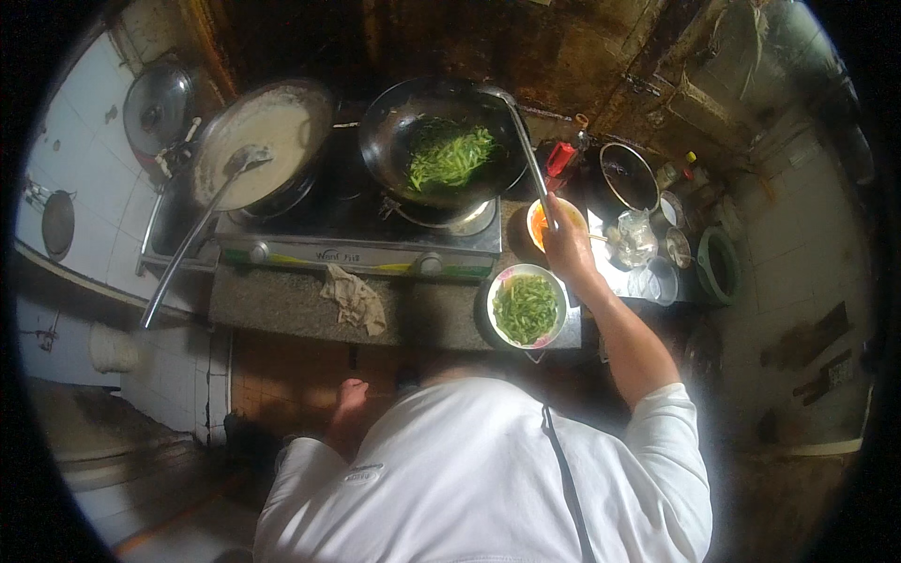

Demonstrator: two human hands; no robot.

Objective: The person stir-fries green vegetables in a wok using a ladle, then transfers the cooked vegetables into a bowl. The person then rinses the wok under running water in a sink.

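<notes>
My right hand (566, 243) grips the metal handle of a cooking utensil (528, 148). Its far end reaches the right rim of a dark wok (383, 134); the shape of its head is unclear. Cut green vegetable strips (450, 155) lie in the bottom of the wok, which sits on the right burner of a gas stove (345, 255). My left hand (352, 394) hangs low by my body, below the counter edge, fingers curled and nothing visible in it. Below my right hand stands a bowl of cut greens (524, 310). Partly behind that hand is a bowl with orange food (538, 225).
On the left burner, a pan of pale liquid (274, 141) holds a ladle (190, 246) whose handle juts over the counter's front. A crumpled cloth (354, 299) lies on the stone counter (267, 302). Rightward are a red-labelled bottle (561, 159), a glass lid (628, 176) and several containers (662, 278).
</notes>
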